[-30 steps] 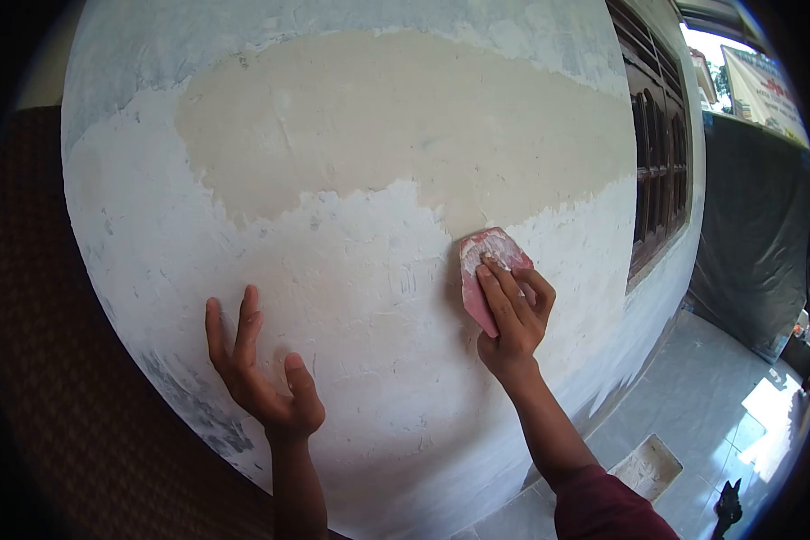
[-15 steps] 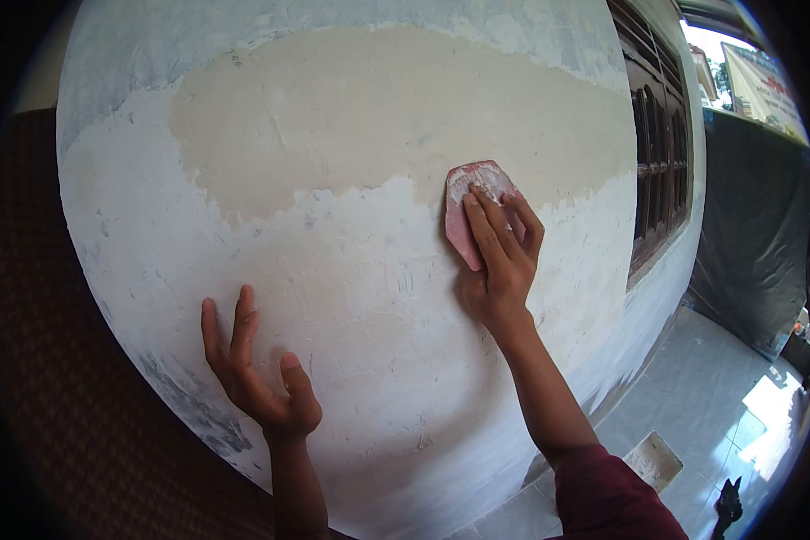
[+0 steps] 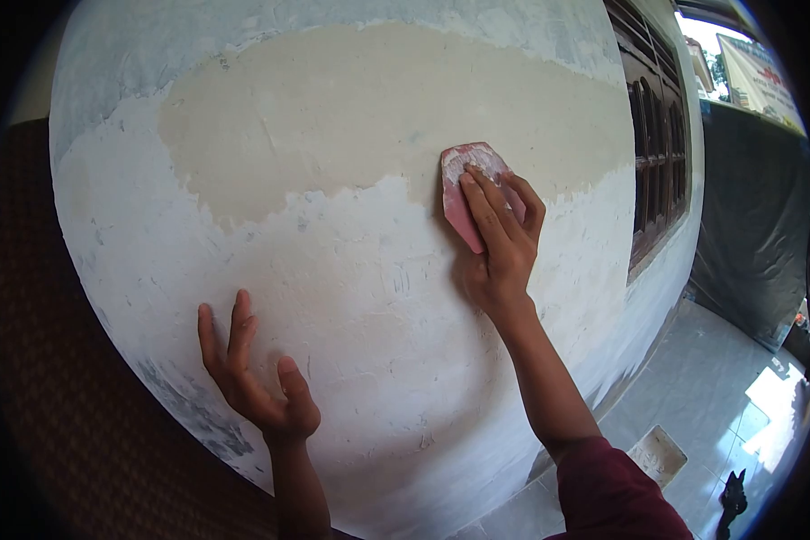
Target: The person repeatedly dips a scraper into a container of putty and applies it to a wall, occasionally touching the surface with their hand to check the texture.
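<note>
My right hand [image 3: 504, 238] is closed on a pink putty spreader [image 3: 460, 211], fingers laid along its face. Pale putty smears the spreader's upper part, which lies close against the wall [image 3: 351, 297] at the lower edge of a beige damp-looking patch [image 3: 351, 108]. Below that patch the wall is white, with fine ridges and small grey marks. My left hand [image 3: 256, 378] is at lower left, holding nothing, its fingers spread and fingertips close to the wall.
A dark wooden shuttered window [image 3: 659, 153] is set in the wall at right. Dark sheeting [image 3: 751, 216] hangs beyond it. On the grey tiled floor [image 3: 693, 360] stand a putty-stained tray [image 3: 659, 456] and a small black object [image 3: 732, 499]. Brown patterned material [image 3: 45, 360] borders the left.
My right hand and the spreader have shifted slightly up the wall. The left hand stays spread in nearly the same spot, and the view has moved a little.
</note>
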The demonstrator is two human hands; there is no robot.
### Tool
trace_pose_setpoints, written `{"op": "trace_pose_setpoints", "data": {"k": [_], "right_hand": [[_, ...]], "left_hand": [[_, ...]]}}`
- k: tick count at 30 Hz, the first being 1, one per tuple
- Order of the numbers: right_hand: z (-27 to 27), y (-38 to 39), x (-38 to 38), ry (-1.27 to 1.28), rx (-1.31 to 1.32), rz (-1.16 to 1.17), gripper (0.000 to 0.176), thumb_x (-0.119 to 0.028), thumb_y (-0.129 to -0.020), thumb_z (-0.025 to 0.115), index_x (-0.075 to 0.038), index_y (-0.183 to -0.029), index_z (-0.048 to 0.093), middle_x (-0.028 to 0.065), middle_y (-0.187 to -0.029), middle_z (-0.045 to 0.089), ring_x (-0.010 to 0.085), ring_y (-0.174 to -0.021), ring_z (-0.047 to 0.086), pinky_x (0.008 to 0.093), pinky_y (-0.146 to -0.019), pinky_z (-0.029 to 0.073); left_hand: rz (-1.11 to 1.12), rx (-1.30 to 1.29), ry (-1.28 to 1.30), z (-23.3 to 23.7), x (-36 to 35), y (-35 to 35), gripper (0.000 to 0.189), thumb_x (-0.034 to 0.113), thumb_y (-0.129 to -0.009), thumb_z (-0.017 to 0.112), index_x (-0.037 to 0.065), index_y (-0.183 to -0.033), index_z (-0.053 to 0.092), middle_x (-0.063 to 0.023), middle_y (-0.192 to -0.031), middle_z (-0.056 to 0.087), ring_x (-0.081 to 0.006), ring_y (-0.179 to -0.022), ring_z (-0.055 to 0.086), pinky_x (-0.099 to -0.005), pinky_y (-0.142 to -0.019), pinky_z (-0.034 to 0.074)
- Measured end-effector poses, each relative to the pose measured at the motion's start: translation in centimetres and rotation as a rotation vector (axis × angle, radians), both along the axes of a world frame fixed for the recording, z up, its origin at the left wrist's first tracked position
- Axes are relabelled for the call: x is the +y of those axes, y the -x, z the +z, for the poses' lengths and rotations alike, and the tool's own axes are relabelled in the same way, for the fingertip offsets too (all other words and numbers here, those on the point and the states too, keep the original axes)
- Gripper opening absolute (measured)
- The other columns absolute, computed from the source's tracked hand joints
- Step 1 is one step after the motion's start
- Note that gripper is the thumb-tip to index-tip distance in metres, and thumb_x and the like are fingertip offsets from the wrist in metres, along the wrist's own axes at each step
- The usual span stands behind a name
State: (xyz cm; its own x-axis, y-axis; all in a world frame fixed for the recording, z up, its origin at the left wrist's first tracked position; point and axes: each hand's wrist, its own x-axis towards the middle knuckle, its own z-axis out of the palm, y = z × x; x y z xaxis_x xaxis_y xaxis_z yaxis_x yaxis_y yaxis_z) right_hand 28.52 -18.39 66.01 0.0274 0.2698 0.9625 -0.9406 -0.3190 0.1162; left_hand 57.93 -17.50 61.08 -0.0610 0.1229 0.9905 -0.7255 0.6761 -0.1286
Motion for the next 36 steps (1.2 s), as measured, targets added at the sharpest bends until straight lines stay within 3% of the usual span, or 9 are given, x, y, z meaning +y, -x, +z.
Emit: {"op": "trace_pose_setpoints", "data": {"k": [5,8,10,12,18,23,27,31,36], "right_hand": [[-2.1,-0.2,0.2,0.007,-0.029,0.022,0.043,0.005,-0.088,0.063,-0.004,-0.130,0.071,0.0105,-0.130,0.073,0.0343,-0.132,0.054,0.0438,-0.114,0.039],[-4.0,0.0,1.0,-0.037,-0.037,0.017,0.048,0.007,-0.080,0.070,-0.005,-0.127,0.073,0.0086,-0.130,0.072,0.0356,-0.133,0.051,0.0430,-0.112,0.041],[-4.2,0.2,1.5,-0.032,-0.030,-0.015,0.039,0.002,-0.091,0.063,-0.004,-0.129,0.072,0.0103,-0.129,0.073,0.0349,-0.132,0.054,0.0436,-0.114,0.039],[-2.8,0.1,1.3,-0.005,-0.029,-0.016,0.042,0.004,-0.089,0.064,-0.005,-0.130,0.071,0.0101,-0.130,0.073,0.0353,-0.132,0.055,0.0438,-0.114,0.039],[-0.2,-0.8,-0.7,0.048,-0.005,0.037,0.059,0.013,-0.072,0.064,-0.005,-0.128,0.072,0.0081,-0.131,0.072,0.0336,-0.133,0.053,0.0424,-0.113,0.035],[-4.3,-1.0,-0.1,-0.007,-0.006,0.072,0.056,0.009,-0.073,0.062,-0.004,-0.127,0.072,0.0087,-0.129,0.072,0.0328,-0.131,0.055,0.0500,-0.113,0.033],[-8.1,-0.7,0.6,-0.091,0.005,0.056,0.053,0.005,-0.074,0.066,-0.004,-0.125,0.073,0.0091,-0.128,0.073,0.0336,-0.131,0.054,0.0498,-0.112,0.035],[-7.0,-0.5,0.9,0.023,-0.025,0.047,0.046,-0.002,-0.079,0.075,-0.002,-0.124,0.073,0.0104,-0.124,0.075,0.0353,-0.130,0.055,0.0479,-0.110,0.039],[-2.1,-1.0,-0.1,0.047,-0.020,0.036,0.053,0.008,-0.074,0.068,-0.005,-0.125,0.074,0.0088,-0.129,0.073,0.0334,-0.133,0.054,0.0465,-0.112,0.036]], "left_hand": [[0.035,-0.021,0.003,0.2,0.3,-0.1,0.043,0.030,-0.099,0.050,0.004,-0.133,0.050,-0.0211,-0.143,0.061,-0.0467,-0.150,0.032,-0.0590,-0.119,0.029],[0.070,-0.064,0.019,0.4,0.8,-0.1,0.042,0.032,-0.108,0.046,0.001,-0.136,0.050,-0.0231,-0.145,0.058,-0.0450,-0.151,0.030,-0.0555,-0.118,0.037],[0.037,-0.052,0.021,0.3,0.6,-0.1,0.042,0.033,-0.108,0.046,0.001,-0.136,0.050,-0.0230,-0.145,0.058,-0.0449,-0.151,0.030,-0.0557,-0.118,0.036],[0.030,-0.033,0.016,0.2,0.2,-0.1,0.042,0.032,-0.104,0.048,0.003,-0.134,0.051,-0.0216,-0.145,0.059,-0.0460,-0.150,0.032,-0.0574,-0.119,0.033],[0.003,-0.002,0.010,0.0,0.0,-0.1,0.042,0.030,-0.099,0.050,0.004,-0.132,0.051,-0.0204,-0.144,0.061,-0.0469,-0.149,0.033,-0.0593,-0.119,0.029],[0.031,-0.024,0.019,0.1,0.1,-0.2,0.042,0.030,-0.099,0.050,0.004,-0.132,0.051,-0.0208,-0.143,0.062,-0.0467,-0.149,0.032,-0.0595,-0.119,0.029],[0.007,-0.033,0.021,0.3,0.5,0.0,0.042,0.032,-0.104,0.048,0.003,-0.134,0.051,-0.0221,-0.144,0.060,-0.0455,-0.151,0.031,-0.0585,-0.120,0.031],[0.026,-0.058,0.022,0.3,0.5,-0.1,0.042,0.033,-0.108,0.046,0.001,-0.135,0.050,-0.0235,-0.145,0.058,-0.0449,-0.152,0.029,-0.0576,-0.119,0.033],[-0.001,-0.026,0.010,0.1,0.1,-0.1,0.041,0.031,-0.104,0.048,0.003,-0.134,0.050,-0.0223,-0.144,0.060,-0.0459,-0.151,0.030,-0.0586,-0.119,0.031]]}}
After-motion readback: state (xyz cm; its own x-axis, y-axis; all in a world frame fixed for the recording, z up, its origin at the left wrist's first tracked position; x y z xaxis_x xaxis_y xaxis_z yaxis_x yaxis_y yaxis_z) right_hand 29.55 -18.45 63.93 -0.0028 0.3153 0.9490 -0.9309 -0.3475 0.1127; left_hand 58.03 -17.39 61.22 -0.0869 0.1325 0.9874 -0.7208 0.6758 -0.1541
